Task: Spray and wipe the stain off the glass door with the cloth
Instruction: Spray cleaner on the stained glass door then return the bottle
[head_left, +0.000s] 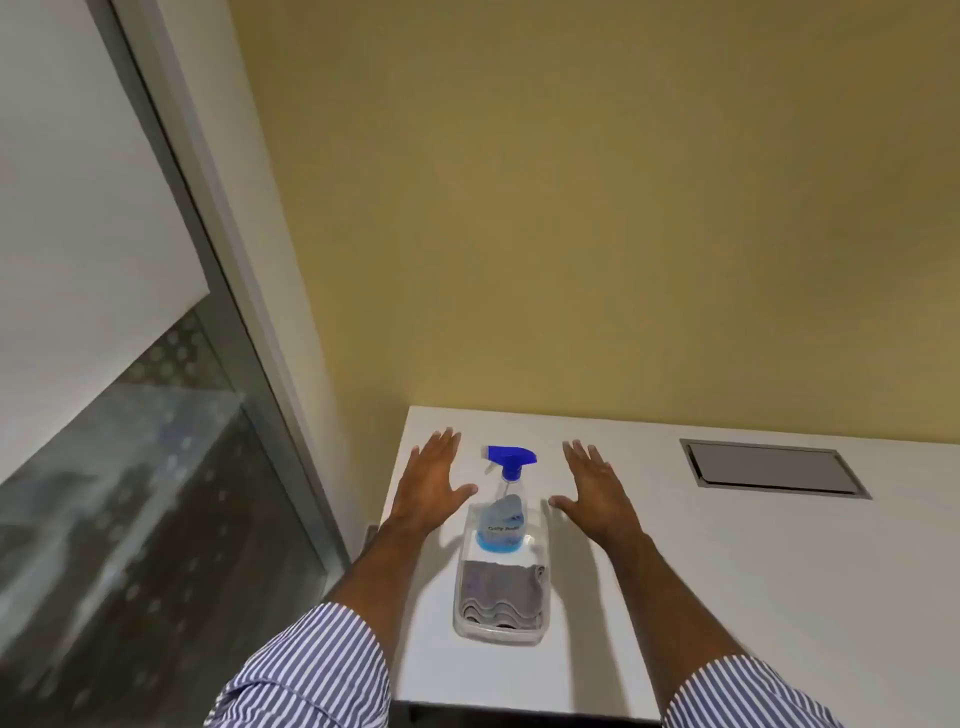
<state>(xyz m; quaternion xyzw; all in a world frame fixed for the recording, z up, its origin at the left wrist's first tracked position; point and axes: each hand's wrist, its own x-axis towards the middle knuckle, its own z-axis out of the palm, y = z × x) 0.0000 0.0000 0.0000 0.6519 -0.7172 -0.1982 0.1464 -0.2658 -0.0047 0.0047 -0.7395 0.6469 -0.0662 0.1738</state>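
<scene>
A clear spray bottle (505, 512) with a blue trigger head and a little blue liquid stands in the far end of a clear plastic tray (498, 635) on a white counter. A folded grey cloth (501, 592) lies in the tray's near end. My left hand (428, 486) lies flat and open to the left of the bottle, fingers spread. To the bottle's right my right hand (597, 493) is flat and open as well. Neither hand touches the bottle or the tray. The glass door (130, 493) fills the left side of the view, its upper part frosted.
The white counter (753, 571) runs to the right and butts against a yellow wall (571, 208). A grey recessed hatch (774, 468) sits in the counter at the back right. A grey metal door frame (244, 322) separates glass and wall.
</scene>
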